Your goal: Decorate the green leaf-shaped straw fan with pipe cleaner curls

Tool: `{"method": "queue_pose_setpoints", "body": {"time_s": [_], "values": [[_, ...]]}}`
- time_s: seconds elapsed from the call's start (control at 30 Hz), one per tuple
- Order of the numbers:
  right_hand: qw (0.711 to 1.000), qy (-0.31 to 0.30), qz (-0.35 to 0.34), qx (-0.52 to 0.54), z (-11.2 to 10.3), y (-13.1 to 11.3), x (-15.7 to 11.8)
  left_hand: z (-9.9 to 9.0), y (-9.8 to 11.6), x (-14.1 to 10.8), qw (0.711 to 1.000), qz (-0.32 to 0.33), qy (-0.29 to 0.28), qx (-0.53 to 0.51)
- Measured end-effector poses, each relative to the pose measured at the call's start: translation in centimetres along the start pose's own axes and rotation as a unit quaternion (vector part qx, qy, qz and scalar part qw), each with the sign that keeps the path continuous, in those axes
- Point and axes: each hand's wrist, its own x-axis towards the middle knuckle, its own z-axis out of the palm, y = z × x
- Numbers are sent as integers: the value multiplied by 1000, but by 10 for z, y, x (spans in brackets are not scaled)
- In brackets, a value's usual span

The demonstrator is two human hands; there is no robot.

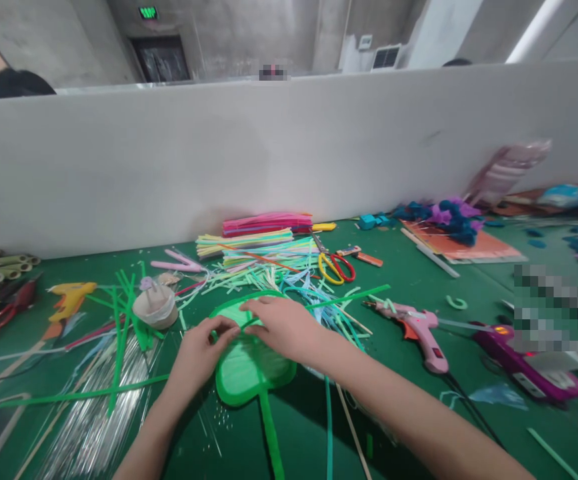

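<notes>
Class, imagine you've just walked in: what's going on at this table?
A person is working with both hands on a green fan-shaped piece with a green handle. The left hand and right hand are over its face, fingertips close together; exactly what they grip is unclear. A pink glue gun lies to the right, and scissors lie beyond the piece.

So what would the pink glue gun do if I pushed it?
The pink glue gun probably wouldn't roll: it lies on its side, handle sticking out. The black cord trailing from it would likely drag along or tug back.
</notes>
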Motion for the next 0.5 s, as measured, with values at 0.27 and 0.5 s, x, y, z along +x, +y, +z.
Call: {"method": "queue_pose_setpoints", "body": {"time_s": [0.27, 0.5], "values": [[988, -120, -92, -3, -31, 6, 43, 1, -12, -1, 998, -32, 21, 48], [977, -102, -142, 120, -57, -5, 31, -16, 12, -4, 997, -25, -51, -52]]}}
